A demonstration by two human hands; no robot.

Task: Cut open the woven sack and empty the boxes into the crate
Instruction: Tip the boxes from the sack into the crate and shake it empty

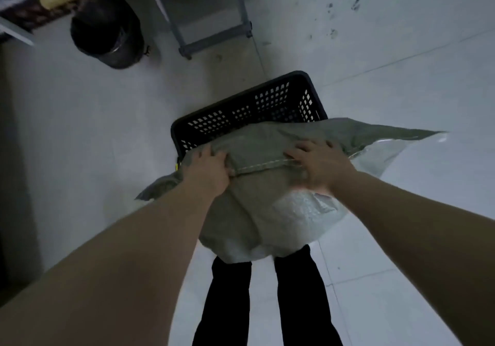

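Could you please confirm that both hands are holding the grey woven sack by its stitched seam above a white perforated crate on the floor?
Not quite: the crate is black, not white. The head view shows the rest as you say: the left hand and the right hand hold the grey woven sack by its stitched seam, above the perforated crate on the floor.

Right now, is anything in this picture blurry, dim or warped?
Head view: dim, bluish light throughout; head view edges, the wide lens stretches the forearms toward the corners; head view centre, the right hand is motion-blurred on the grey-green woven sack, while the black perforated plastic crate reads sharp.
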